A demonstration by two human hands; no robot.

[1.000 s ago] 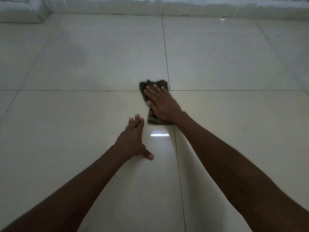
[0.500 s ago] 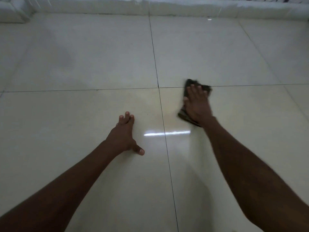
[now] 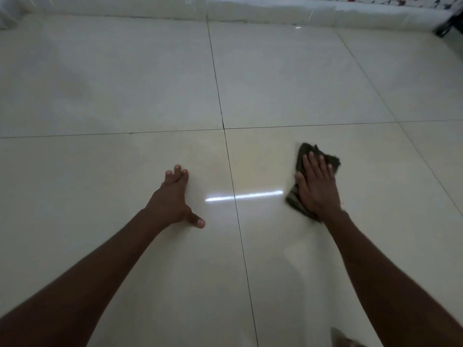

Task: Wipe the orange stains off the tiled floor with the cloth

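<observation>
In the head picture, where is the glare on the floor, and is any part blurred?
Head view: dim light; a bright glare streak lies on the tiled floor between the left hand and the right hand; the cloth edge near the wrist looks slightly motion-blurred; grout lines bend from wide-angle distortion.

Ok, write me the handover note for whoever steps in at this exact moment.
Left hand: flat on the glossy cream tiled floor, bracing, fingers straight.
Right hand: flat on the dark crumpled cloth, pressing it on the tile right of the grout line.
Done: cannot tell.
Left: a faint orange tint beside the grout line between the hands.
</observation>
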